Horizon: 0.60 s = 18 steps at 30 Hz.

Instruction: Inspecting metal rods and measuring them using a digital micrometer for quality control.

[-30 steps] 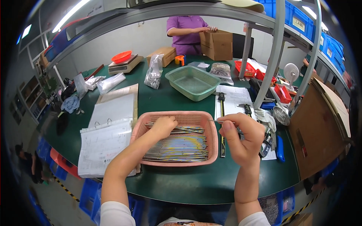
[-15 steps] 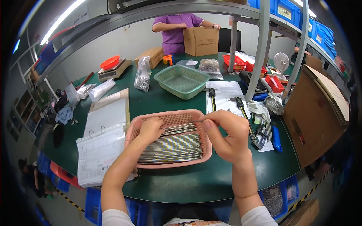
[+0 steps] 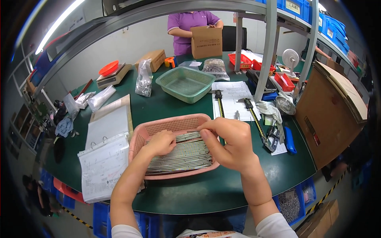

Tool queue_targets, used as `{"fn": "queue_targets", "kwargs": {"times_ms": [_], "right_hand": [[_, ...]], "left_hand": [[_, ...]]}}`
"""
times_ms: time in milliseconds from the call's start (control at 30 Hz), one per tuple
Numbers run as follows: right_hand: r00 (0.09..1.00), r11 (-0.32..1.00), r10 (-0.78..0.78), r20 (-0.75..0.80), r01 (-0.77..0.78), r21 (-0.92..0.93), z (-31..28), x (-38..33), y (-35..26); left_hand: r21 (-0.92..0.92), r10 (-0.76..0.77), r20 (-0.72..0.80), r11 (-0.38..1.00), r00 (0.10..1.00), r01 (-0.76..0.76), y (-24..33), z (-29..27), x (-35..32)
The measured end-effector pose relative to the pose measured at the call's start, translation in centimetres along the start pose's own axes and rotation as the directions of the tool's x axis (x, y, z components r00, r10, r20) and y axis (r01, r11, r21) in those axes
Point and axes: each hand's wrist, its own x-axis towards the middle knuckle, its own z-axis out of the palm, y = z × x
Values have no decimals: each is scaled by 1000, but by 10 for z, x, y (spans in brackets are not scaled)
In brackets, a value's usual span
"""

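Observation:
A pink perforated plastic basket (image 3: 137, 152) stands in front of me, holding many thin metal rods (image 3: 178, 158) laid side by side crosswise. My left hand (image 3: 162, 142) reaches in over the rods from the left, its fingers curled down; what they grip, if anything, is hidden. My right hand (image 3: 230, 144) is at the basket's far right corner, thumb and forefinger pinched on the end of a thin metal rod (image 3: 193, 131), which points left into the basket.
Beyond the basket sits a green basket (image 3: 186, 97). An open binder (image 3: 105, 158) lies left. On the right are calipers (image 3: 254, 115) on paper, gloves (image 3: 270, 109) and a large cardboard box (image 3: 329, 115). A shelf post (image 3: 270, 51) rises at the back. A person handles a carton (image 3: 206, 43) opposite.
My right hand has moved left with the rod, over the basket's edge. My left hand has shifted right and nearer over the rods. The person opposite has reached into the carton.

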Motion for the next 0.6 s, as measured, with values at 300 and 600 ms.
{"fn": "queue_targets", "kwargs": {"times_ms": [300, 600], "right_hand": [[990, 994, 108, -95, -107, 9, 1, 0, 2], [985, 992, 112, -135, -119, -45, 16, -2, 17]], "left_hand": [[-854, -421, -222, 519, 879, 33, 58, -60, -4], [-924, -272, 6, -370, 962, -99, 110, -54, -12]]}}
